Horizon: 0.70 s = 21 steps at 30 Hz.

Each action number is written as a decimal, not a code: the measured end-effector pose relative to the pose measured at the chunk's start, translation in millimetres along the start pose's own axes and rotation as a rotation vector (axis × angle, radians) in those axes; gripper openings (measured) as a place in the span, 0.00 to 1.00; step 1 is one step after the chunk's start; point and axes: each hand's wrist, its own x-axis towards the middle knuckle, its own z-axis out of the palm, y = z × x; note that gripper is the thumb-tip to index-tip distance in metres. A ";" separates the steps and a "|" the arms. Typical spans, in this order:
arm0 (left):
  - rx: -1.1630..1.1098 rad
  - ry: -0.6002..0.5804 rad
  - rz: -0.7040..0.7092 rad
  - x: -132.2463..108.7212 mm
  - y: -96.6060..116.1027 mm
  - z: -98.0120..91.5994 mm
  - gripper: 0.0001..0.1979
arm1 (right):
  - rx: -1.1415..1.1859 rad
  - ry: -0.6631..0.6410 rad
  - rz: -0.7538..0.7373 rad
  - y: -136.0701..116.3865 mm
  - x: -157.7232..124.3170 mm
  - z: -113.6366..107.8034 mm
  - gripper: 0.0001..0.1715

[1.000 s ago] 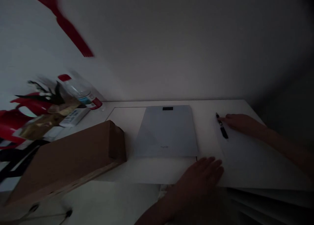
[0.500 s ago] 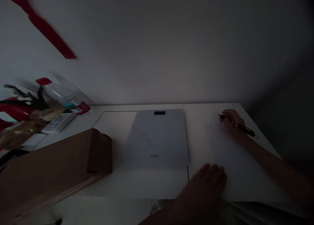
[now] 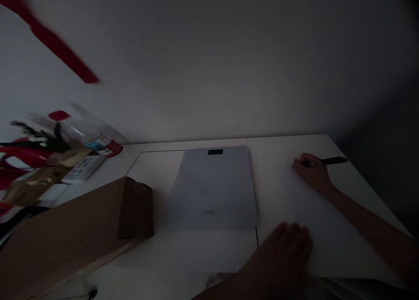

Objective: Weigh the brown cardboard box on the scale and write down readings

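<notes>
A white table fills the lower half of the dim frame, backed by a plain pale wall. A long brown cardboard box lies slanted across the lower left. At centre, a flat grey rectangular bathroom scale rests on a white sheet, its small dark display toward the wall. To its right, a large white sheet of paper spreads toward the lower right corner.

At the left edge sits a blurred cluster: red and dark leaf-like decoration, a clear plastic bottle with a red cap lying tilted, and a small white box just beside it. A red strip crosses the upper left, blurred.

The left hand, at lower centre, lies flat with fingers spread on the near edge of the paper, gripping nothing. The right hand, at right of centre, is closed around a black pen, which points right, level with the table's far side, with the hand resting on the paper.
</notes>
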 end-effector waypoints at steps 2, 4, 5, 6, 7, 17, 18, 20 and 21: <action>-0.013 -0.002 -0.003 0.6 -0.7 -2.5 0.29 | -0.003 -0.004 0.003 -0.4 0.0 0.5 0.17; -0.015 0.000 -0.008 1.1 -1.4 -4.1 0.29 | -0.006 -0.005 0.001 -0.1 0.2 1.0 0.17; -0.015 0.003 -0.012 1.2 -1.5 -4.3 0.29 | -0.009 -0.004 0.000 0.3 0.3 1.2 0.17; -0.015 0.004 -0.011 1.3 -1.4 -4.2 0.29 | -0.012 -0.003 -0.001 0.7 0.4 1.4 0.17; -0.014 0.007 -0.013 1.2 -1.1 -3.7 0.29 | -0.015 -0.005 -0.002 1.2 0.5 1.5 0.16; -0.066 0.034 -0.005 -0.8 -1.1 -6.1 0.29 | -0.006 0.005 0.017 3.3 -0.2 0.8 0.15; -0.106 0.036 0.011 -1.7 -2.0 -9.7 0.28 | -0.002 0.003 0.021 4.0 -0.1 0.7 0.14; -0.223 0.013 0.028 -5.1 -2.5 -17.6 0.26 | 0.005 0.001 0.028 5.7 0.2 0.4 0.14; -0.276 -0.011 0.018 -8.0 -1.7 -21.4 0.24 | 0.008 0.005 0.031 6.2 0.2 0.0 0.14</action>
